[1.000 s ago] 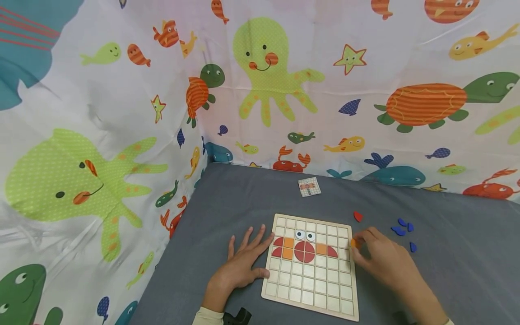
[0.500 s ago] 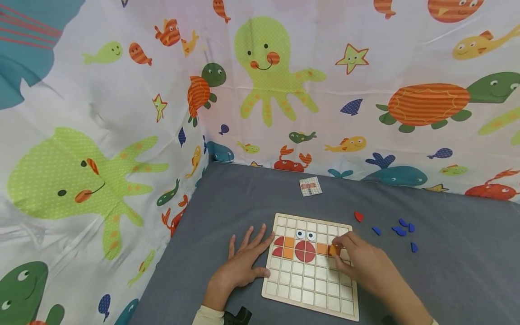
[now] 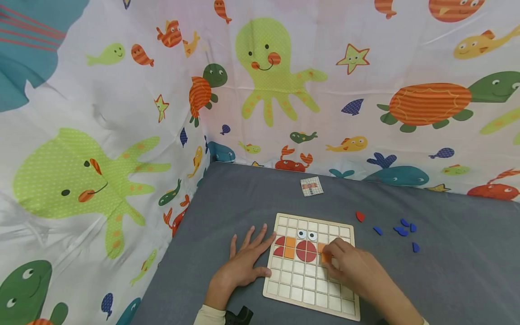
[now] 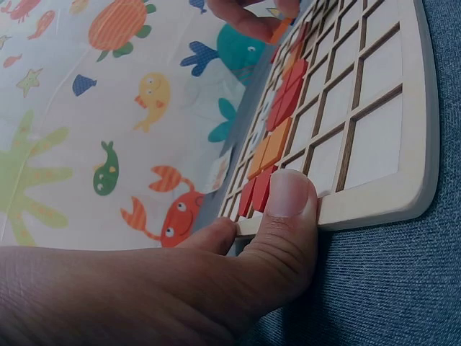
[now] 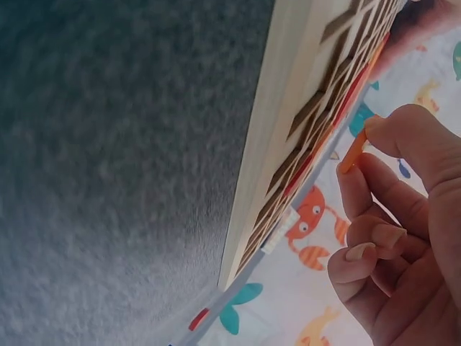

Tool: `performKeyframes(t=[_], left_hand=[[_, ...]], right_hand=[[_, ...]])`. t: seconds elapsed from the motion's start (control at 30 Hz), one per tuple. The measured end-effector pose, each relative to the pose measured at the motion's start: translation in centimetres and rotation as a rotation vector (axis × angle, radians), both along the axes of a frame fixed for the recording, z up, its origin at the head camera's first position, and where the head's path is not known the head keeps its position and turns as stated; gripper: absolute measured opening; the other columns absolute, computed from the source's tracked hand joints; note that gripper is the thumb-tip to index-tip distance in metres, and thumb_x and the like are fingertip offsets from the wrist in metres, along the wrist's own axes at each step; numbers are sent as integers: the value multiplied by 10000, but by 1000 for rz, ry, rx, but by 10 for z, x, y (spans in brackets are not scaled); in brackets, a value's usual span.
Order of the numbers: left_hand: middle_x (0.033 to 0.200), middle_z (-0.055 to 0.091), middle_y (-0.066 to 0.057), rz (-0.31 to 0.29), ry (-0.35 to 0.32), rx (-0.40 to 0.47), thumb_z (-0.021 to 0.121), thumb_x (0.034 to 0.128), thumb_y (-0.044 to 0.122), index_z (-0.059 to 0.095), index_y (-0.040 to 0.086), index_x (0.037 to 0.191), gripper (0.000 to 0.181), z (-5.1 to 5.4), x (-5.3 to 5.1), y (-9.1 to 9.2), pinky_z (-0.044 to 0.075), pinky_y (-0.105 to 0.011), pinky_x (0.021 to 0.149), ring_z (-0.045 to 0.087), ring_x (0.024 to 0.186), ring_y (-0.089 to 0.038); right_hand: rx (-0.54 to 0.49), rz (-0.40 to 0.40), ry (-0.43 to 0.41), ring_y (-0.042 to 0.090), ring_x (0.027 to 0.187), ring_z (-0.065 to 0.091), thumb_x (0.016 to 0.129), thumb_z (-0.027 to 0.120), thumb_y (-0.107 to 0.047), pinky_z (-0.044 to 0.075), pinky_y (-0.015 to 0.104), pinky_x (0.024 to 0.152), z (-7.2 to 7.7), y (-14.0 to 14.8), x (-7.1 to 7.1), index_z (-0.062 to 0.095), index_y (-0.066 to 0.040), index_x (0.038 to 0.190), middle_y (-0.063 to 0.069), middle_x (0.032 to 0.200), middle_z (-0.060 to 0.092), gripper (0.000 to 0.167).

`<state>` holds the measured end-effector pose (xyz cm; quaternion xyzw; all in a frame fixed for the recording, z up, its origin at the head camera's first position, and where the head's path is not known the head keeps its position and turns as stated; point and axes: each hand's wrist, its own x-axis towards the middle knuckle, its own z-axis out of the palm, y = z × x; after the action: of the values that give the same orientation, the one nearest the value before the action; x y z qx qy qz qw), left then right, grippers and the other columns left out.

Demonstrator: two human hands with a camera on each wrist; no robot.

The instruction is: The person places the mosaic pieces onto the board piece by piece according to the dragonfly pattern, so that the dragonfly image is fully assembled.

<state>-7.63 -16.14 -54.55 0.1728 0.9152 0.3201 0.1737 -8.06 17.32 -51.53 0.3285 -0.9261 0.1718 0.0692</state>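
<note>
A wooden grid board (image 3: 308,308) lies on the grey cloth. Set into it are two googly-eye tiles (image 3: 306,235), a red circle of quarter pieces (image 3: 306,251), and orange squares with red quarter pieces on the left (image 3: 284,247). My left hand (image 3: 241,267) rests at the board's left edge, fingers spread, thumb (image 4: 284,231) lying on the rim. Over the board's right half, my right hand (image 3: 354,265) pinches an orange square tile (image 5: 354,150) between thumb and index finger, just below another orange tile (image 3: 321,248). That hand hides the red pieces on the right.
A small pattern card (image 3: 312,186) lies behind the board. To the right on the cloth are a red quarter piece (image 3: 359,216) and several blue pieces (image 3: 401,231). A sea-animal printed curtain (image 3: 268,149) borders the table at the back and left.
My right hand has carried the orange tile leftward from beyond the board's right edge to beside the red circle. My left hand has stayed in place.
</note>
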Motion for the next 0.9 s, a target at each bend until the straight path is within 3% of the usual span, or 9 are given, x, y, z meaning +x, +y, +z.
performKeyframes(t=[0.27,0.37,0.73,0.9], left_hand=[[1789,78,-20,-15,17,3,778,898,383,234,327,1708,977,4,2,0,-124,-773,1194,-15,1640,-388],[1786,90,-30,-9,3,-14,791,893,369,258,312,1704,972,11,2,1,-111,-762,1208,0,1639,-390],[1787,79,-39,-18,-9,17,771,899,381,242,308,1708,970,8,1,1,-140,-762,1196,-20,1636,-406],[1785,95,-23,-7,0,-9,786,895,378,262,316,1703,965,11,2,2,-112,-762,1207,3,1639,-390]], right_hand=[[69,30,37,32,720,584,810,912,-194,544,225,566,-3,-5,2,725,-141,1029,-58,960,646,293],[66,47,68,38,708,595,791,923,-178,531,216,552,-4,-7,2,720,-145,1005,-58,950,636,297],[112,55,100,82,713,604,797,945,-203,528,241,565,-7,-9,6,706,-153,960,-63,895,583,294],[111,58,102,52,670,518,808,938,-203,479,218,538,-3,-7,7,724,-153,951,-72,886,545,263]])
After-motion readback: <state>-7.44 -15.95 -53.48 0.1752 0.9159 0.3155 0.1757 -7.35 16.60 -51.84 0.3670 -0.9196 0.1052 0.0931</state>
